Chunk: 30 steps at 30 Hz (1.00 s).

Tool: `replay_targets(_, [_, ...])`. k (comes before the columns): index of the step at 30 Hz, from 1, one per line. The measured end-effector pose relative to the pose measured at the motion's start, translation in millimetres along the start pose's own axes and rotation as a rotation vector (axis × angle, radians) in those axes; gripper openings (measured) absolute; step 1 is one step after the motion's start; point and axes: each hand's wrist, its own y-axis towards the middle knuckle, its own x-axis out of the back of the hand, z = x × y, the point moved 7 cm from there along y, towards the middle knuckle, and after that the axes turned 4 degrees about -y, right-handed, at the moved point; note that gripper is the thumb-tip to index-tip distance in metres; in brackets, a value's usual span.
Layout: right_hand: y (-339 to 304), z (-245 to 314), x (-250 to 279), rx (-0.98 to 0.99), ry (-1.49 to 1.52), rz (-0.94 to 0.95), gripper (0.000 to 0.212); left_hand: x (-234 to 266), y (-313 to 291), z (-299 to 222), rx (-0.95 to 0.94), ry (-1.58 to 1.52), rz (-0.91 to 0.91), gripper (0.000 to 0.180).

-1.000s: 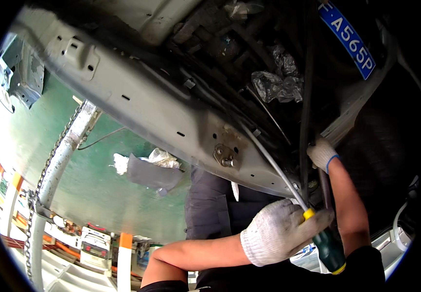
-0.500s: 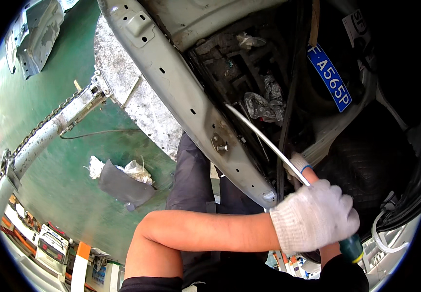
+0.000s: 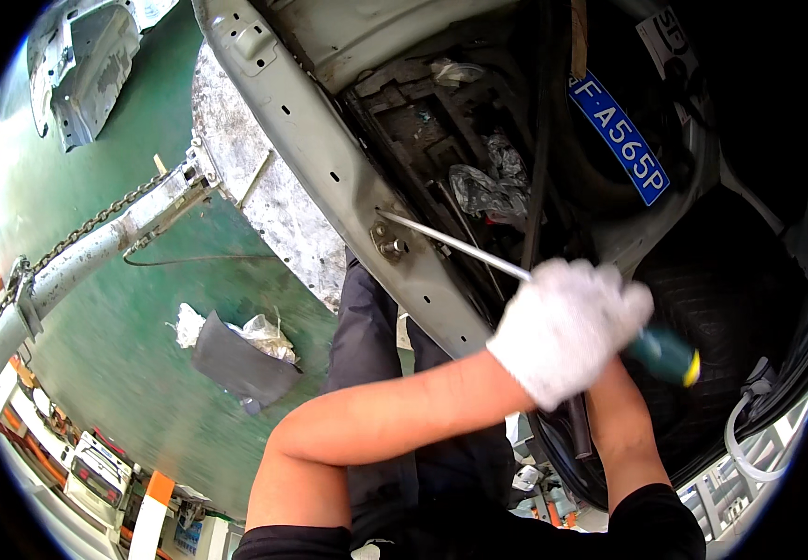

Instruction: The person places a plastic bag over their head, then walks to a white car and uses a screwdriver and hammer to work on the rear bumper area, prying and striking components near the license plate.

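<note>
My left hand [image 3: 567, 322], in a white knit glove, is closed round a long screwdriver. Its green handle with a yellow end [image 3: 670, 357] sticks out to the right of the fist. The thin metal shaft [image 3: 460, 245] runs up and left. Its tip is over the grey sill panel of a car body [image 3: 334, 173], just above a bolt [image 3: 393, 246]; whether it touches the metal I cannot tell. My right forearm [image 3: 620, 425] rises from the lower right, and its hand is hidden behind my left glove. A dark bar-like end [image 3: 579, 434] shows beside that forearm.
Inside the compartment are crumpled clear plastic [image 3: 493, 187], a blue plate [image 3: 620, 140] and a long dark strip [image 3: 542, 140]. Left of me stand a metal arm with a chain [image 3: 96, 238] and a pale plate [image 3: 264, 177]. A grey sheet piece [image 3: 241, 359] lies on the green floor.
My left hand has moved up and left with the screwdriver. The tip went from over the compartment to the sill by the bolt. My right glove, partly visible before, is now hidden.
</note>
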Motion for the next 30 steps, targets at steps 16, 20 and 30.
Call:
replay_targets(16, [-5.7,-13.2,-6.9,-0.038,0.110,-0.004,0.027,-10.3,112.8,96.1,0.535,0.100,0.023,0.034])
replay_targets(20, [-7.7,-18.4,-2.8,-0.004,0.101,0.004,0.028,66.9,99.1,78.6,0.395,-0.086,-0.239,0.035])
replay_targets(30, [35.6,-29.3,-20.4,0.285,-0.026,-0.088,0.036,-114.2,54.0,87.3,0.438,0.151,0.366,0.031])
